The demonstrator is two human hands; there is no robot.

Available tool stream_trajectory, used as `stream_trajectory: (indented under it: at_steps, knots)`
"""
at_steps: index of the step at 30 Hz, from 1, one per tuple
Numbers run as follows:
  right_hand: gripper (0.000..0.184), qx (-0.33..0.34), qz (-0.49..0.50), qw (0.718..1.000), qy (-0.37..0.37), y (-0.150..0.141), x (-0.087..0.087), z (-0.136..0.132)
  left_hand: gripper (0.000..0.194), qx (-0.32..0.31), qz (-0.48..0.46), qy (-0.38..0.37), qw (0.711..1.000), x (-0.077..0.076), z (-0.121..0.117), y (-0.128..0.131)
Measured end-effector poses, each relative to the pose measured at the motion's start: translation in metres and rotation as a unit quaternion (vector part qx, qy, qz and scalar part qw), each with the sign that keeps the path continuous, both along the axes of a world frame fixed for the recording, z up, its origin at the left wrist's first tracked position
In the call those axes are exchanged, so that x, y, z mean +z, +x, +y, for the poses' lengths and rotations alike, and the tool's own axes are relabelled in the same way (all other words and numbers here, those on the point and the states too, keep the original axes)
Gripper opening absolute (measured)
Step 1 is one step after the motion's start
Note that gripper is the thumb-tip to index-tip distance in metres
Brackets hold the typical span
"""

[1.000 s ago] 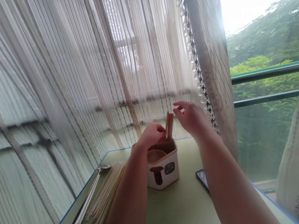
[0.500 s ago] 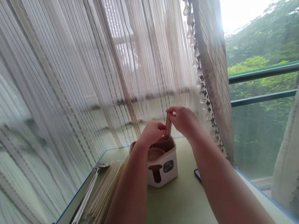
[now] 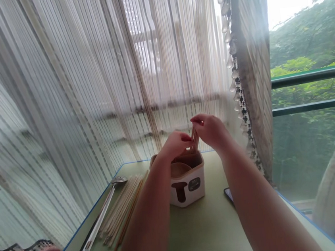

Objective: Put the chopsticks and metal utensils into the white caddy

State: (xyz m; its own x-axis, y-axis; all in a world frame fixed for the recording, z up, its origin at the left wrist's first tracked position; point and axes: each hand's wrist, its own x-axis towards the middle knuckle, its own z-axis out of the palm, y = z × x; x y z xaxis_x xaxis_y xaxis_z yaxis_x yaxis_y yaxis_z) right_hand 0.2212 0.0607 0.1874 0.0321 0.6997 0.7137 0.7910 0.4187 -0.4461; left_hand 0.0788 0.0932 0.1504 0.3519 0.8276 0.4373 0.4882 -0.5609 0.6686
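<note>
A white utensil holder (image 3: 199,196) with a brown rim and a brown T-shaped mark stands on the table. Several thin wooden chopsticks (image 3: 196,141) rise upright, slightly tilted, from its back right part; their lower ends are hidden inside. At their tops, my right hand (image 3: 211,129) is closed in a pinch. My left hand (image 3: 177,144) reaches over the holder, its fingers closed against the same chopsticks lower down. Left of my left forearm lies a loose bundle of pale chopsticks (image 3: 122,210). Beside it is a long metal slotted spoon (image 3: 103,212).
The pale green table (image 3: 197,234) has a blue edge. Partly behind my right forearm lies a phone-like dark flat object (image 3: 228,194). A sheer striped curtain (image 3: 90,69) hangs behind the table, with a window and green railing (image 3: 312,75) at right.
The view has turned slightly left, so everything appears farther right. Both hands stay at the chopsticks over the holder, and the sticks look slightly more spread.
</note>
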Motion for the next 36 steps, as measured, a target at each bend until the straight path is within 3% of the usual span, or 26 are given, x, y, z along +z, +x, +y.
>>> stream_trajectory:
  at_steps: [4,8,11,16,19,22,24,26,28,31,34,36]
  knots:
    - [0.027,0.011,0.046,0.999,0.002,0.002,0.0,0.002,0.017,-0.007,0.014,-0.032,0.999,0.001,-0.005,0.0]
    - [0.026,0.01,0.052,0.999,0.003,0.001,0.0,0.0,0.018,-0.01,0.061,-0.015,0.998,0.003,-0.009,0.002]
    - [0.028,0.01,0.065,0.996,0.058,-0.003,0.005,-0.009,0.022,0.014,0.072,0.008,0.997,0.004,-0.012,0.006]
    - [0.029,0.039,0.1,0.971,0.216,-0.021,0.014,-0.048,0.05,0.18,0.049,0.103,0.977,0.002,-0.035,0.009]
    - [0.024,0.095,0.157,0.945,0.269,-0.036,0.013,-0.071,0.05,0.273,-0.045,0.193,0.942,-0.006,-0.059,-0.009]
    - [0.017,0.158,0.23,0.925,0.259,-0.058,0.007,-0.083,0.04,0.368,-0.097,0.28,0.881,-0.027,-0.079,-0.053]
    - [0.012,0.247,0.236,0.923,0.179,-0.078,-0.001,-0.087,0.034,0.443,-0.087,0.291,0.844,-0.05,-0.086,-0.092]
    - [0.011,0.356,0.202,0.911,0.053,-0.101,-0.016,-0.091,0.025,0.495,-0.061,0.222,0.838,-0.076,-0.087,-0.132]
    - [0.011,0.428,0.16,0.887,-0.058,-0.126,-0.042,-0.095,0.02,0.509,-0.037,0.12,0.852,-0.1,-0.084,-0.163]
    - [0.015,0.402,0.14,0.899,-0.102,-0.158,-0.102,-0.097,0.018,0.488,-0.019,0.042,0.871,-0.122,-0.075,-0.187]
    - [0.021,0.37,0.047,0.921,-0.109,-0.176,-0.16,-0.088,0.021,0.48,0.021,0.042,0.876,-0.128,-0.069,-0.191]
    - [0.027,0.366,-0.046,0.92,-0.129,-0.181,-0.183,-0.078,0.023,0.482,0.047,0.033,0.874,-0.128,-0.067,-0.188]
